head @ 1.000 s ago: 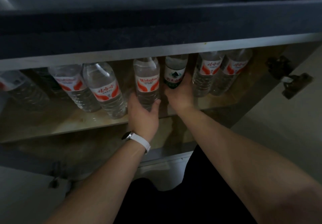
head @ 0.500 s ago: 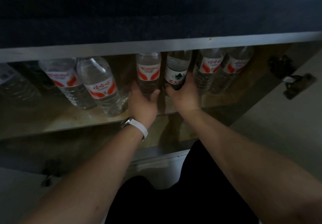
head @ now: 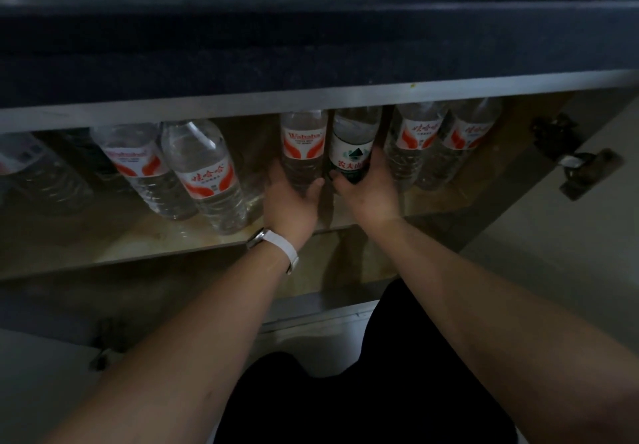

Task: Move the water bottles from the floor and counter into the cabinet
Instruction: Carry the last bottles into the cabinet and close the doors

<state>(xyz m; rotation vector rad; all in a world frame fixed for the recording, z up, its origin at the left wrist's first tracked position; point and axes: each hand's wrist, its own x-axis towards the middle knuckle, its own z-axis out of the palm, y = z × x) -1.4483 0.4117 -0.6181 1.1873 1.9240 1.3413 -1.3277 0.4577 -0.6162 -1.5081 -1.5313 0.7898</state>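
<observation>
Both hands have pushed a bit deeper onto the shelf since a second ago, and the two bottles they hold now stand closer to the back row. Nearest to me are the bare forearms, with dark trousers below. On the left wrist sits a watch with a white strap (head: 276,244), smooth and rubbery looking.

Further in, the left hand (head: 288,198) is wrapped around the ribbed base of a clear plastic red-label bottle (head: 303,148), thumb curled across the front. Right beside it the right hand (head: 368,189) grips the bottom of a green-label bottle (head: 352,144), fingers round its side. The two bottles are almost touching, both upright on the cabinet shelf (head: 131,239), a glossy yellowish board with a worn look.

Left of them stand more red-label bottles, the nearest (head: 207,174) round-shouldered and ridged lower down. Two more (head: 413,142) stand to the right, close together. A dark metal hinge (head: 581,170) hangs at the far right. Above everything runs the pale cabinet rail (head: 311,99) under a dark speckled counter edge (head: 311,49).
</observation>
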